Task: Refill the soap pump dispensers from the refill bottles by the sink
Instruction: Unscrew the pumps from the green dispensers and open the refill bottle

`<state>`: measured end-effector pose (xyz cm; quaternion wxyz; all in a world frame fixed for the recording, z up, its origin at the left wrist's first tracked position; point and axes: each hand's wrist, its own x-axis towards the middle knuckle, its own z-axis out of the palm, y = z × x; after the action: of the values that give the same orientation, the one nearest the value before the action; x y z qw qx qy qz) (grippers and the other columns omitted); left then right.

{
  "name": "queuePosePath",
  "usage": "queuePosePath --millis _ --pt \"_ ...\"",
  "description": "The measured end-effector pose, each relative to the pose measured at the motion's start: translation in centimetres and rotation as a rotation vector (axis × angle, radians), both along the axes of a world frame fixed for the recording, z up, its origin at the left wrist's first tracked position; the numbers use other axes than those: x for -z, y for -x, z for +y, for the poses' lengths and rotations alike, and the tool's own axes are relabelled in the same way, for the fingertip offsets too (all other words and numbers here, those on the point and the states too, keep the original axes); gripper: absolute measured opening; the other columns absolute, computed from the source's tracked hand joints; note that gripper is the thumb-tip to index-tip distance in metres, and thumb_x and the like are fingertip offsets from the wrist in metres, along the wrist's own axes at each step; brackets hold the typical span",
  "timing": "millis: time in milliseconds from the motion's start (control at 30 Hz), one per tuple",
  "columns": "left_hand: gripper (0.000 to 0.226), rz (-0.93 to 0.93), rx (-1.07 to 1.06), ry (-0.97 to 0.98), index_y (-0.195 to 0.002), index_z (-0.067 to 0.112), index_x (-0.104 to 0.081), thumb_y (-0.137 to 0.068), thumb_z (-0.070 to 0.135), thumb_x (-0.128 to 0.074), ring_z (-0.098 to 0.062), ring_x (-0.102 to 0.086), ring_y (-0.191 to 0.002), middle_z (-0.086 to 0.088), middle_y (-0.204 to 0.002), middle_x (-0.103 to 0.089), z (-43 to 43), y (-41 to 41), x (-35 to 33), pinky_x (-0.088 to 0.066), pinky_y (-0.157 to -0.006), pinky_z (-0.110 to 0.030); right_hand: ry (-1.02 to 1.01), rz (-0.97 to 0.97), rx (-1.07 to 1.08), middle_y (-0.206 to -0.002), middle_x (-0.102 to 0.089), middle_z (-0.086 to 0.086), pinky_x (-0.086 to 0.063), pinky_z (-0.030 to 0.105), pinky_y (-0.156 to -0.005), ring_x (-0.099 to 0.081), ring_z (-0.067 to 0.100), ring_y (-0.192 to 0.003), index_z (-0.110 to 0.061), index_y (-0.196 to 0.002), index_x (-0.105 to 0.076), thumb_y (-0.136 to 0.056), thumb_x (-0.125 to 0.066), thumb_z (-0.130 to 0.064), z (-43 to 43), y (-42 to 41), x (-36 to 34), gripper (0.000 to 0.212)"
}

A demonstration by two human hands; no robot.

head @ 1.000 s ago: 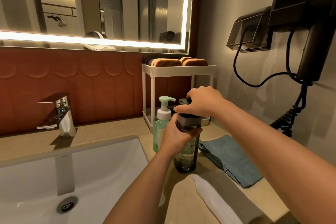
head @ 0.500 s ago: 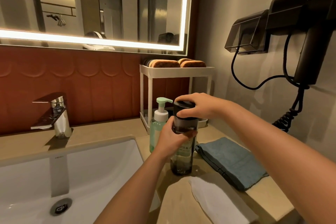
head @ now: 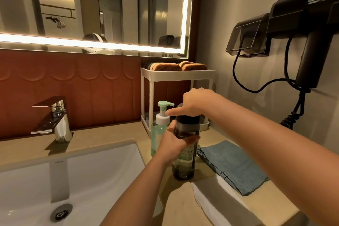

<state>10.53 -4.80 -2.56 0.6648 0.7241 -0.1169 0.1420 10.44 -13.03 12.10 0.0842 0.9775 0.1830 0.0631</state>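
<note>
Watching through the head camera, I see both of my hands on a dark refill bottle (head: 185, 165) at the centre of the frame. It stands upright on the beige counter (head: 110, 134), just right of the white sink (head: 91, 180). My left hand (head: 174, 143) comes up from the bottom of the frame and grasps the bottle's upper body, with the thumb lying across the front. My right hand (head: 196, 102) reaches in from the lower right and sits on top of the bottle's black cap (head: 189, 126). Its fingers are curled down over the cap, and the index finger points left along the rim.

A green pump dispenser (head: 161, 119) with a pale green pump head stands just behind and left of the bottle. From this angle I cannot tell whether the two touch.

To the right of the bottle a folded blue cloth (head: 233, 165) lies flat on the counter, and a white cloth (head: 207, 198) lies below it toward the lower right. Behind the bottles stands a white rack (head: 176, 75) with brown sponges (head: 167, 66) on its top shelf. A chrome faucet (head: 56, 119) sits at centre left, the lit mirror (head: 91, 5) fills the upper left, and a black hair dryer (head: 311, 24) hangs on the wall at upper right.
</note>
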Motion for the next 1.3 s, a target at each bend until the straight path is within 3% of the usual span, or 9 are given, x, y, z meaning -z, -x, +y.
queuePosePath --millis 167,400,533,667,800,933,1033,1167,1300 --pt "0.055 -0.035 -0.018 -0.04 -0.114 0.032 -0.049 -0.069 0.022 -0.08 -0.012 -0.058 -0.104 0.007 -0.107 -0.063 0.0 -0.1 0.0 -0.051 -0.09 -0.034 -0.059 0.203 -0.078 -0.099 -0.054 0.005 -0.047 0.024 -0.066 -0.053 0.021 -0.094 -0.013 -0.124 -0.051 -0.087 -0.054 -0.051 -0.3 -0.4 -1.2 0.053" --pt "0.054 -0.024 -0.005 -0.052 -0.117 0.028 -0.046 -0.072 0.027 -0.076 -0.01 -0.055 -0.108 0.01 -0.11 -0.06 0.1 0.4 -0.1 -0.047 -0.095 -0.034 -0.097 0.396 -0.149 -0.155 -0.019 0.001 -0.04 0.043 -0.105 -0.026 0.03 -0.139 -0.035 -0.147 -0.014 -0.084 -0.067 -0.033 -1.0 -0.2 -2.4 0.083" --pt "0.053 0.019 -0.006 0.011 -0.112 0.033 -0.047 -0.071 0.018 -0.077 -0.016 -0.055 -0.108 0.008 -0.109 -0.06 -0.1 0.5 -0.3 -0.047 -0.096 -0.038 -0.024 0.15 -0.001 -0.133 -0.048 0.008 -0.044 0.037 -0.094 -0.047 0.028 -0.122 -0.016 -0.139 -0.039 -0.078 -0.039 -0.075 -0.1 0.0 -0.9 0.085" --pt "0.052 0.026 -0.024 0.009 -0.109 0.032 -0.048 -0.07 0.014 -0.078 -0.018 -0.058 -0.105 0.006 -0.105 -0.062 -0.2 0.3 -0.3 -0.047 -0.097 -0.047 -0.089 0.03 -0.019 -0.096 -0.053 0.006 -0.047 0.029 -0.076 -0.054 0.022 -0.091 -0.01 -0.122 -0.053 -0.082 -0.044 -0.068 0.3 -0.5 0.1 0.071" --pt "0.056 -0.015 -0.027 -0.026 -0.115 0.029 -0.051 -0.068 0.021 -0.08 -0.014 -0.059 -0.104 0.006 -0.106 -0.064 -0.1 0.2 -0.2 -0.05 -0.094 -0.046 -0.116 0.32 -0.1 -0.127 -0.048 0.008 -0.052 0.031 -0.08 -0.05 0.024 -0.106 -0.022 -0.135 -0.041 -0.09 -0.054 -0.038 -0.4 -0.5 -1.3 0.049" --pt "0.065 -0.032 -0.01 -0.036 -0.121 0.026 -0.048 -0.065 0.039 -0.08 -0.013 -0.058 -0.108 0.005 -0.113 -0.063 -0.1 0.6 -0.1 -0.049 -0.095 -0.042 -0.064 0.365 -0.074 -0.153 -0.021 0.006 -0.042 0.043 -0.103 -0.032 0.033 -0.135 -0.031 -0.148 -0.009 -0.083 -0.065 -0.039 -0.6 -0.1 -2.1 0.086" --pt "0.062 -0.005 -0.012 0.002 -0.122 0.026 -0.046 -0.069 0.025 -0.078 -0.016 -0.056 -0.11 0.006 -0.113 -0.061 -0.2 0.7 -0.3 -0.047 -0.096 -0.039 -0.049 0.275 0.007 -0.143 -0.038 0.008 -0.04 0.039 -0.098 -0.041 0.029 -0.128 -0.019 -0.144 -0.027 -0.077 -0.049 -0.071 0.3 -0.2 -1.3 0.089" --pt "0.056 0.013 -0.034 -0.022 -0.114 0.028 -0.049 -0.069 0.016 -0.079 -0.015 -0.059 -0.105 0.006 -0.105 -0.063 -0.1 0.5 -0.4 -0.05 -0.094 -0.041 -0.061 0.166 0.008 -0.103 -0.05 0.007 -0.048 0.028 -0.073 -0.052 0.022 -0.092 -0.012 -0.126 -0.047 -0.087 -0.05 -0.057 0.7 -0.2 -1.0 0.06" --pt "0.059 -0.008 -0.026 -0.041 -0.12 0.028 -0.048 -0.069 0.024 -0.079 -0.014 -0.057 -0.109 0.007 -0.112 -0.062 0.0 0.5 -0.2 -0.048 -0.097 -0.043 -0.056 0.351 -0.045 -0.133 -0.044 0.011 -0.052 0.033 -0.084 -0.05 0.027 -0.111 -0.017 -0.14 -0.033 -0.09 -0.056 -0.037 0.3 0.3 -2.2 0.059"
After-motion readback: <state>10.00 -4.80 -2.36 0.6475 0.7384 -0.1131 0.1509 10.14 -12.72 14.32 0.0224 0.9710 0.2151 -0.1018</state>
